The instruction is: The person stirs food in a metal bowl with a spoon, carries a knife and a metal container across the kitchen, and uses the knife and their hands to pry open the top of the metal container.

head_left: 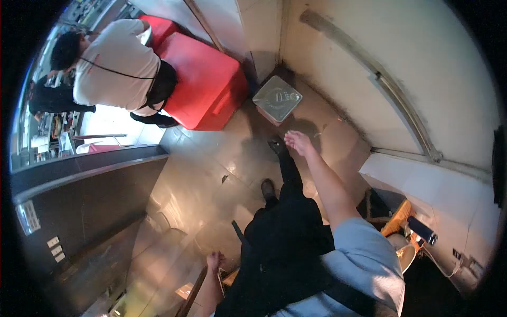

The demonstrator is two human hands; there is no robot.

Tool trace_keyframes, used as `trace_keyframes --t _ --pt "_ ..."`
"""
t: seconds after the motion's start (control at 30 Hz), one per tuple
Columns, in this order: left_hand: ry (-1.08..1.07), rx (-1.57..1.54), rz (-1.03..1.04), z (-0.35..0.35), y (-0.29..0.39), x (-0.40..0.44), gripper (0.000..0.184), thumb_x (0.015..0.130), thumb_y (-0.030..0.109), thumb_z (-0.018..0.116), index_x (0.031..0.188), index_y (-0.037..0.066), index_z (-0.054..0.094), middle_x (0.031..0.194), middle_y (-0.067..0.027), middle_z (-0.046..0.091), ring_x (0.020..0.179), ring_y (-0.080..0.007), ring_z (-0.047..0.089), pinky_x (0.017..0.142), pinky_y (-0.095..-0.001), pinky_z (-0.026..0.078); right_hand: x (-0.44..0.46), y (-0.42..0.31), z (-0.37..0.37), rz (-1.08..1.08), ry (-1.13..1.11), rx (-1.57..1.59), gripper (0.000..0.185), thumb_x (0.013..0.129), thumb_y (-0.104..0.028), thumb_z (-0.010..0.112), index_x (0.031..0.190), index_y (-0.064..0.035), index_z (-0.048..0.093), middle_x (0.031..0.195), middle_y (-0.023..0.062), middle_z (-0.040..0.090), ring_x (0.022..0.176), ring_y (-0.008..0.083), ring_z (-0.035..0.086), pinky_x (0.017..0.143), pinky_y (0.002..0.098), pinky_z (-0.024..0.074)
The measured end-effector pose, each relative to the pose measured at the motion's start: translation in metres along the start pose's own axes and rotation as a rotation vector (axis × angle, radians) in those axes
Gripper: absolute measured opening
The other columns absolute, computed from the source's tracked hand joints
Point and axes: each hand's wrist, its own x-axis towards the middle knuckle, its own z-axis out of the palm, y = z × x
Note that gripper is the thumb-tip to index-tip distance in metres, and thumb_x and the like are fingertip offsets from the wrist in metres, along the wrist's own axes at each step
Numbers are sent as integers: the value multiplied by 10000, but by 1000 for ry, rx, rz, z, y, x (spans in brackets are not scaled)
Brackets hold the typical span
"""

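My right hand [298, 142] is stretched forward over the floor, fingers apart and holding nothing. Just beyond it, in the corner, stands a square metal tin [278, 99] with embossed letters on its lid; a gap shows between hand and tin. Low on the left, my left hand [215, 261] hangs beside the black apron [280, 238], its fingers loosely spread with nothing visible in them. Near the left forearm is a brown edge [193, 291], which I cannot identify.
A large red box [203, 79] stands by the wall, with a person in a white shirt [117, 66] beside it. A dark counter [74, 206] runs along the left. At right are a yellow-orange item [397, 217] and a dark cylinder [422, 230].
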Motion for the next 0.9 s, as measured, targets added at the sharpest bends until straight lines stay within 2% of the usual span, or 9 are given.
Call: trace_keyframes --t 0.1,0.2,0.27,0.43,0.5,0.63,0.73,0.8,0.9 --pt "-87 -151 -225 33 -44 -6 269 987 312 551 976 47 602 841 -116 646 706 -246 665 521 -377 565 114 6 6 -3 203 -188 266 953 -171 617 1156 -6 575 1083 140 669 946 277 675 815 392 570" --pt "-98 -266 -378 85 -85 2 166 936 229 604 1012 84 570 921 -85 648 770 -243 644 580 -431 557 184 -19 17 -146 299 -1397 355 902 -130 600 1220 23 551 1123 185 656 1018 401 636 927 467 514" --pt "-105 -305 -405 108 -78 18 77 897 112 579 966 83 559 934 -64 620 776 -215 592 625 -388 511 230 -21 2 -381 244 -1550 538 829 -139 599 1339 3 502 1201 234 609 1131 436 572 970 524 465" --pt "27 -703 -476 176 121 24 83 937 40 548 969 62 621 789 18 562 693 -131 543 588 -261 440 312 -75 2 -484 325 -2053 565 895 -254 555 1397 -9 468 1231 236 568 1171 417 529 963 504 472" --pt "-109 -554 -294 172 101 42 127 983 192 530 1030 121 624 896 21 648 745 -78 568 539 -185 425 326 -89 -5 -519 327 -2115 534 896 -262 564 1357 1 511 1136 251 605 1081 399 582 941 495 490" --pt "-67 -441 -299 179 95 45 141 973 75 542 1089 84 621 1021 -28 660 860 -134 631 650 -270 516 354 -84 -65 148 311 -1874 622 828 -210 689 1390 -46 478 1146 218 646 1096 341 623 913 476 506" --pt "-36 -346 -210 198 106 35 178 1006 196 574 985 34 644 833 0 645 758 -80 582 673 -249 457 283 -113 -33 443 114 -1898 396 846 -217 669 1211 -66 645 1033 185 698 982 326 673 871 444 522" --pt "-5 -411 -275 197 107 33 165 1009 168 561 998 26 645 867 -15 667 798 -98 601 721 -265 469 263 -123 -16 371 -162 -2313 268 876 -204 632 1081 -47 704 1013 161 710 952 316 680 853 426 526" --pt "-27 -498 -260 202 126 33 126 1000 123 565 1009 29 647 884 -20 672 797 -94 604 696 -253 477 280 -92 -42 -43 22 -1514 313 834 -295 699 982 -18 695 989 196 703 934 341 675 814 432 524"
